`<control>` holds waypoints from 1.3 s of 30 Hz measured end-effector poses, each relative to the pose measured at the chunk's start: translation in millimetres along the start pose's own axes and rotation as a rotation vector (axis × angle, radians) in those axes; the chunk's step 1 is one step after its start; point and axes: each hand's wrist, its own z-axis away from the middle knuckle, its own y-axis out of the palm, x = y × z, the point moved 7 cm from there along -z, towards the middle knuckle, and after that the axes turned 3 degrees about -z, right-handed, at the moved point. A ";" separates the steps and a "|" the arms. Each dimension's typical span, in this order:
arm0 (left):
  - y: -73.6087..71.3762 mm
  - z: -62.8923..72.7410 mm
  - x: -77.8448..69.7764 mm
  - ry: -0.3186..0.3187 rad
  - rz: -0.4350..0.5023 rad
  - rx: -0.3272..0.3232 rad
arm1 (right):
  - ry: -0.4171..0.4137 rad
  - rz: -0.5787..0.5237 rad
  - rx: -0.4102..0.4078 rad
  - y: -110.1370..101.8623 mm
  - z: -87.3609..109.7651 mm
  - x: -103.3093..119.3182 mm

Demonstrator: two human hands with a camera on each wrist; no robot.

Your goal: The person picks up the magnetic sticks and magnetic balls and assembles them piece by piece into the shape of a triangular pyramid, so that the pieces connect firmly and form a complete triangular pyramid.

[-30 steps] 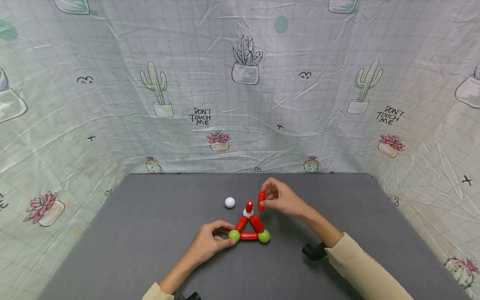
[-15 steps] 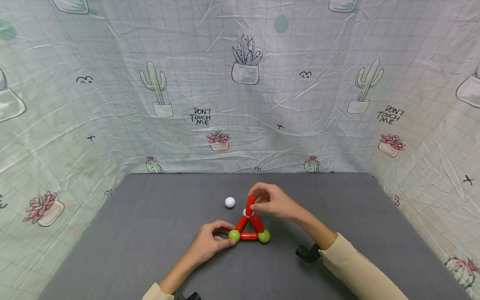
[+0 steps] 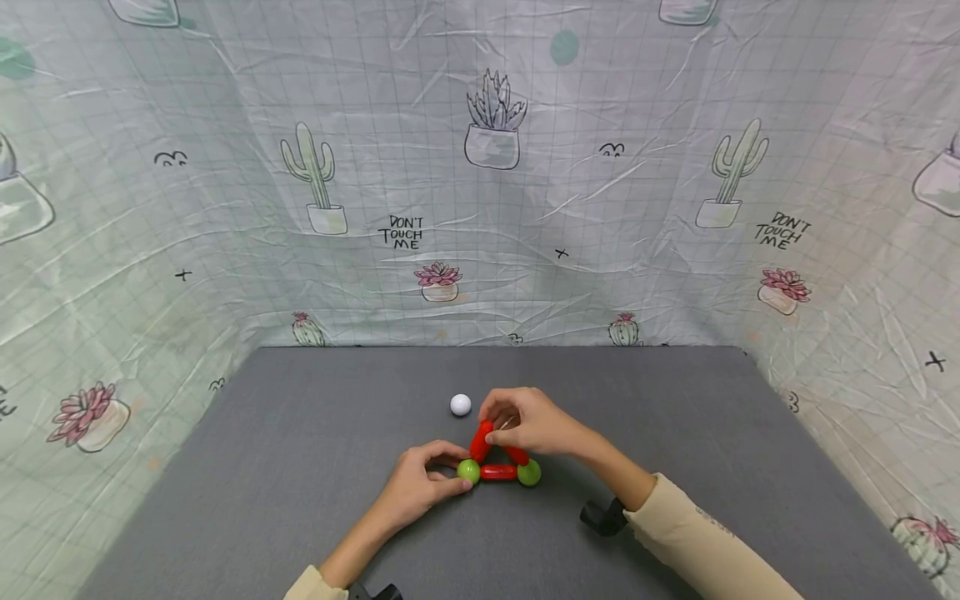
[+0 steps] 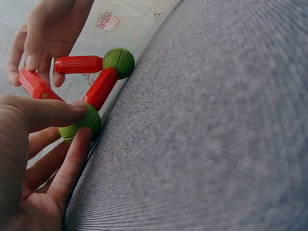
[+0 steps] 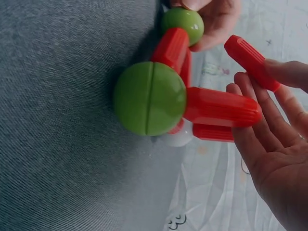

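My left hand [image 3: 418,482] pinches the left green ball [image 3: 468,472] between thumb and fingers. A red rod [image 3: 498,472] lies between it and the right green ball [image 3: 529,473]. Above the left ball, my right hand [image 3: 534,422] pinches a loose red rod [image 5: 252,62], tilted, its lower end close to that ball. In the right wrist view another red rod [image 5: 221,107] stands up from the right green ball, with a further rod [image 5: 211,132] behind it. The white ball [image 5: 178,137] at the triangle's far corner is hidden by my right hand in the head view.
A separate white ball [image 3: 461,405] lies on the dark grey table [image 3: 345,408] behind the joined pieces. A pale cloth [image 3: 555,208] printed with cacti hangs behind and along both sides.
My right hand has carried the red rod leftward and toward me, from right of the far corner to above the left green ball. My left hand stays put on that ball.
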 end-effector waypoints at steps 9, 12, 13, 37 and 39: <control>-1.0 0.5 -1.2 -0.002 -0.001 -0.004 | 0.017 0.100 0.004 10.2 -0.9 -3.0; -0.9 0.8 -1.1 -0.002 -0.001 -0.001 | 0.001 0.124 0.006 12.2 -0.8 -2.7; -0.8 0.9 -1.1 -0.001 -0.003 0.000 | -0.003 0.131 0.006 12.6 -0.7 -2.7; -0.5 0.2 -1.7 0.004 0.007 0.007 | -0.062 0.316 -0.044 8.6 -0.5 4.6; -0.3 0.2 -2.0 0.005 0.006 0.005 | -0.064 0.307 -0.044 7.1 0.0 5.6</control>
